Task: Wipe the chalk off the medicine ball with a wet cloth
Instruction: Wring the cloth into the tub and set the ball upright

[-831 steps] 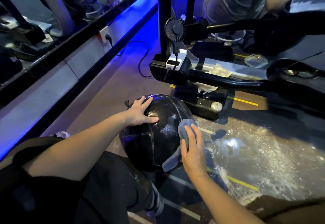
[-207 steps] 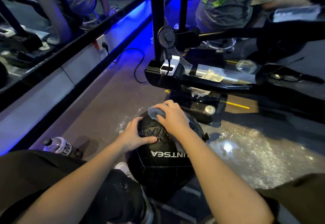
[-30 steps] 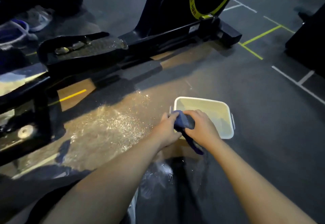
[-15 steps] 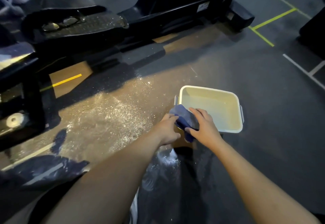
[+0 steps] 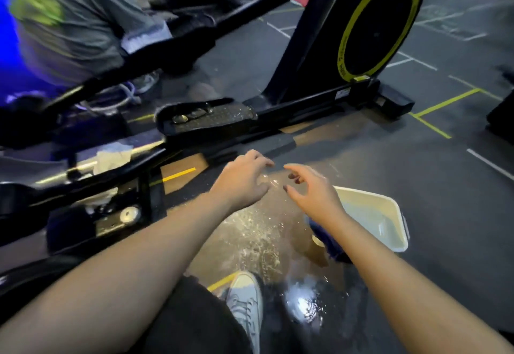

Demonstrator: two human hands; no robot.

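left grip released, fingers curled, holding nothing. right grip likewise loose and empty, both raised over wet floor. blue cloth lies below right forearm, draped at near edge of white tub; right hand nearer, must drop back toward it. medicine ball out of view.

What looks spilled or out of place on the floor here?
Water is splashed over the floor between the hands. The blue cloth hangs over the white tub's corner. Eyeglasses lie on the machine's footplate.
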